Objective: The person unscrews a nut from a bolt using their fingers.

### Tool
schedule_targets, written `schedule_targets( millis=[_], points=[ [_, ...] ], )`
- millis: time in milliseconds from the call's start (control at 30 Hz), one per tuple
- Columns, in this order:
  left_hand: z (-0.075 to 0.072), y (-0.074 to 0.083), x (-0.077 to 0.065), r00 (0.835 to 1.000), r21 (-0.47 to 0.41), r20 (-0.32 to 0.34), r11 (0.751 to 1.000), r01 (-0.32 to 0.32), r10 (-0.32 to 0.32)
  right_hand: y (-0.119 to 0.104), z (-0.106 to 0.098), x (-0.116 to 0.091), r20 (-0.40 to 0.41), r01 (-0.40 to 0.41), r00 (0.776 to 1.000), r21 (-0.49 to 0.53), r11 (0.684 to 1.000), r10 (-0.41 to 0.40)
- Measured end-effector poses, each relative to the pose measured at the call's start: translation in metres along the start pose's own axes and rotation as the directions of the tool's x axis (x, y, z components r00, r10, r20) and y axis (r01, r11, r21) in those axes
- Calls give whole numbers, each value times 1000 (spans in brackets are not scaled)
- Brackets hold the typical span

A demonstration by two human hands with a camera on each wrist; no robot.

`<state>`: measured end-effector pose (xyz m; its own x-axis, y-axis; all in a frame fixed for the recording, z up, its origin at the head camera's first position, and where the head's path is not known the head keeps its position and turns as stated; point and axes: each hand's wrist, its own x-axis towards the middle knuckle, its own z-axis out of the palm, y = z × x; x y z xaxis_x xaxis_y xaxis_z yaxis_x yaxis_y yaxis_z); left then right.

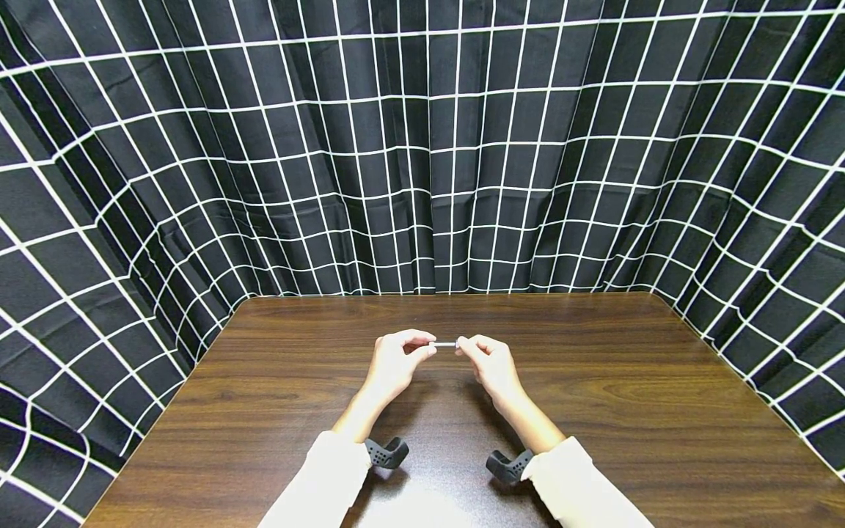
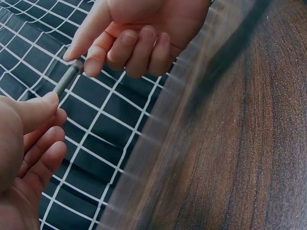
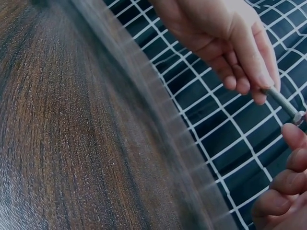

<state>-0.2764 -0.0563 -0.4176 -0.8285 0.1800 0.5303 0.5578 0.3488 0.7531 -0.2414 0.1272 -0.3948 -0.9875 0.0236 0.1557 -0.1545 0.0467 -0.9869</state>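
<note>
A grey threaded bolt (image 1: 445, 345) spans the gap between the two hands, above the table. My left hand (image 1: 394, 361) pinches one end between thumb and fingertips, hiding that end. At the other end sits a small hex piece that looks like a nut (image 3: 300, 118). My right hand (image 1: 491, 364) holds this piece between thumb and index finger, its other fingers curled. In the left wrist view the bolt's threads (image 2: 66, 80) run up to the nut (image 2: 76, 65). Whether anything of the bolt sticks out past it is hidden.
Beneath both hands lies a brown wood-grain table (image 1: 297, 381). A black curtain with a white grid (image 1: 409, 169) surrounds its back and sides. Dark straps with perforated bands (image 1: 388, 453) are at both wrists, by the white sleeves (image 1: 323, 477).
</note>
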Motion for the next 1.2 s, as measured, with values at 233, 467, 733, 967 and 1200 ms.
schedule_targets(
  millis=[233,467,733,967,1200],
  points=[
    [0,0,0,1000,-13,-6,1000,-1,1,0,-1,0,23,-5,1000,47,999,4],
    [-2,1,-1,1000,-15,-4,1000,4,-4,1,-2,0,60,3,998,112,994,-10],
    [-3,0,0,1000,-8,1,1000,4,-4,0,-2,0,73,11,997,126,992,-20],
    [-2,0,0,1000,-8,-4,1000,-15,15,9,-4,5,71,31,997,149,988,-42],
    [-2,0,0,1000,-5,-7,1000,-2,2,27,-5,13,62,53,996,172,984,-65]
  ],
)
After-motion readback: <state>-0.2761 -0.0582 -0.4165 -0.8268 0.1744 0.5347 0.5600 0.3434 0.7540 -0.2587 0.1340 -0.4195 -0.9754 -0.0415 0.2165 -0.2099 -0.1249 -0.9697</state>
